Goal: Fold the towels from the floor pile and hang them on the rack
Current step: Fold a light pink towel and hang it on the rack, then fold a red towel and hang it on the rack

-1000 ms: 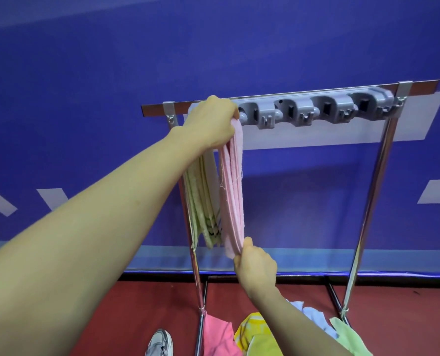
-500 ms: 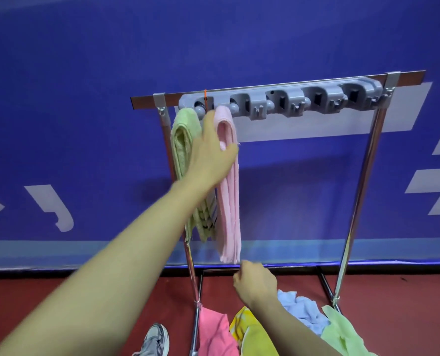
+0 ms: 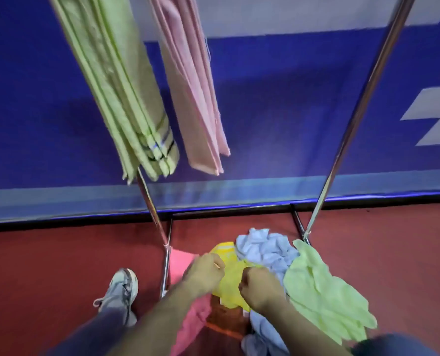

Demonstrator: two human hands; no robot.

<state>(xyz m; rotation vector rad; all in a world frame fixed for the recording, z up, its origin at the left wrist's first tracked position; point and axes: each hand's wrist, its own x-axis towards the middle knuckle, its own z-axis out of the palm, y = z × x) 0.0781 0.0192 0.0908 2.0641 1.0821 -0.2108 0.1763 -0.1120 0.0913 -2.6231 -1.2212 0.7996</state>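
Blue wall banner [image 3: 291, 111] fills the background, above a red floor [image 3: 46, 265]. Chrome metal towel rack [image 3: 339, 155]: only its two slanted posts and low base bars are visible.

Two folded towels hang side by side at the left post, close but apart: a pale green striped-edge towel [image 3: 126, 98] and a light pink towel [image 3: 188, 93].

Floor pile sits between the posts at the rack base: crumpled lime green towel [image 3: 321, 291] on the right, pale blue towel [image 3: 265, 247] behind, bright pink towel [image 3: 188, 322] on the left, yellow towel [image 3: 229, 281] in the middle.

Right hand [image 3: 258, 287]: fingers curled into the yellow towel, clamped on it. Left hand [image 3: 204, 274]: fingers curled together at the yellow towel's left edge; can't tell whether they pinch cloth.

Grey sneaker [image 3: 122, 286] on the floor left of the rack.
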